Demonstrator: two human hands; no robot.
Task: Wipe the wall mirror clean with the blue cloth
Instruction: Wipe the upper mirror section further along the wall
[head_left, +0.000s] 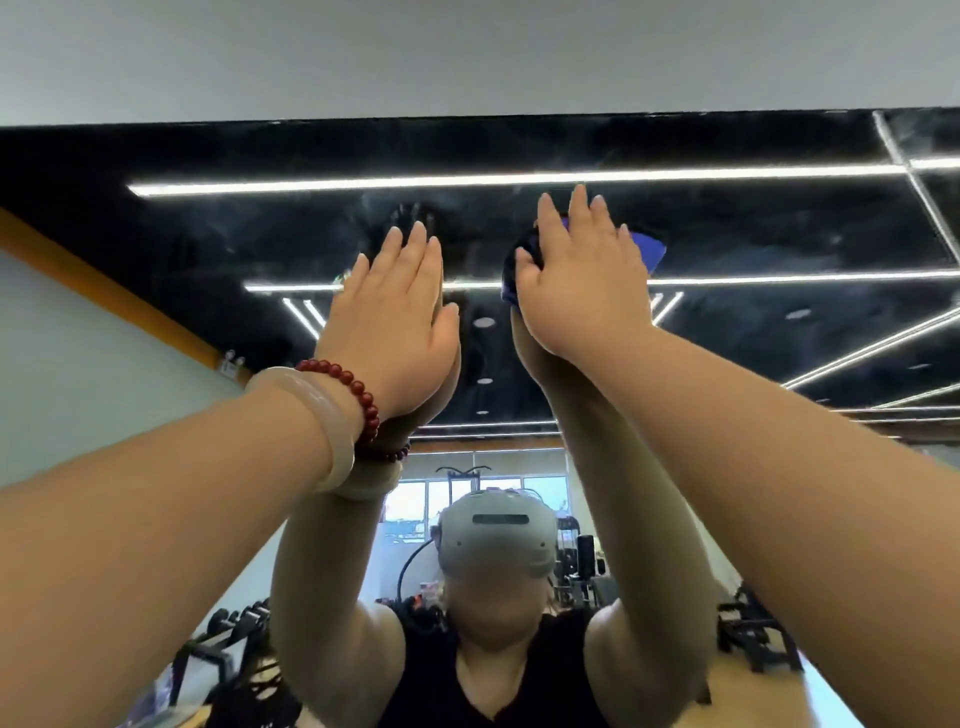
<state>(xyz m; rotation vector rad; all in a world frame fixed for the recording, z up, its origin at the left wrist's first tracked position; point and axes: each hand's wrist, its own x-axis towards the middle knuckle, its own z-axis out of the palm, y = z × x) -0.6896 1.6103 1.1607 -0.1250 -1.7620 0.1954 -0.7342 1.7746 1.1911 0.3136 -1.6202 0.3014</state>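
Both hands are raised high against the wall mirror (208, 244). Flat on the glass lies the left hand (395, 322), fingers straight and together, a red bead bracelet (358, 392) at its wrist. Just beside it, the right hand (582, 280), fingers straight and slightly spread, presses the blue cloth (648, 250) onto the glass near the mirror's top edge.

Both arms reach upward. The left hand (395, 317) is flat, fingers straight and together; the right hand (582, 280) is flat, fingers slightly spread.
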